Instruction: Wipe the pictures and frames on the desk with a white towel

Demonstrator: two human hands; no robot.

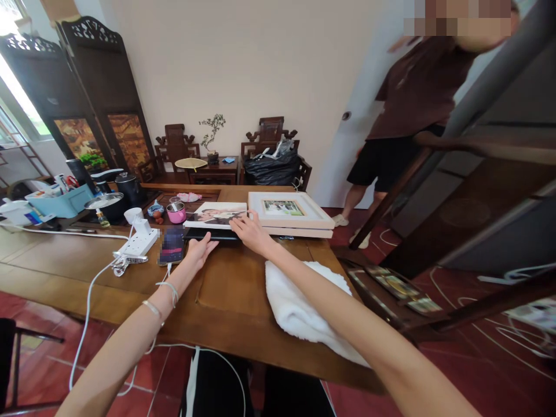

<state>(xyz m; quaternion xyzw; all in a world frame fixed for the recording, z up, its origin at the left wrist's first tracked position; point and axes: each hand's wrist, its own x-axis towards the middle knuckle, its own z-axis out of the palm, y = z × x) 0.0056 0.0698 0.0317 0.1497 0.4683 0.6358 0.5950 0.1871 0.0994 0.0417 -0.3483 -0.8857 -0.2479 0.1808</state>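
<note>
Photo: a flat, thick rectangular piece, the photo [217,214] has a printed picture in pale and dark tones with skin-coloured areas on its upper face and plain whitish edges. It lies face up towards the far side of the table [234,307], just left of the frames.
Slab: thin, black and flat, the slab [212,234] shows below the photo's near edge.
Right hand: the right hand [251,231] lays loosely bent fingers on the photo's near right corner; whether it grips cannot be told.
Left hand: palm turned up, fingers extended and slightly apart, the left hand [202,252] is at the slab's near edge; contact is unclear.
Frames: the frames [295,214] are stacked, pale and square-edged; the top one has a wide white mat around a small green-and-white picture.
Towel: white, fluffy and loosely folded, the towel [299,301] lies partly under the right forearm.
Table: brown wood with a smooth sheen.
Phone: dark-screened, the phone [172,245] lies near the left hand, a white cable at its near end.
Strip: the strip [141,240] is white plastic, beside the phone.
Cup: pink, round and shiny, the cup [176,212] stands left of the photo.
Bag: crumpled, glossy black plastic, the bag [273,168] sits on a carved dark chair [271,130].
Person: in a brown top and black shorts, a person [412,98] stands at the right.
</note>
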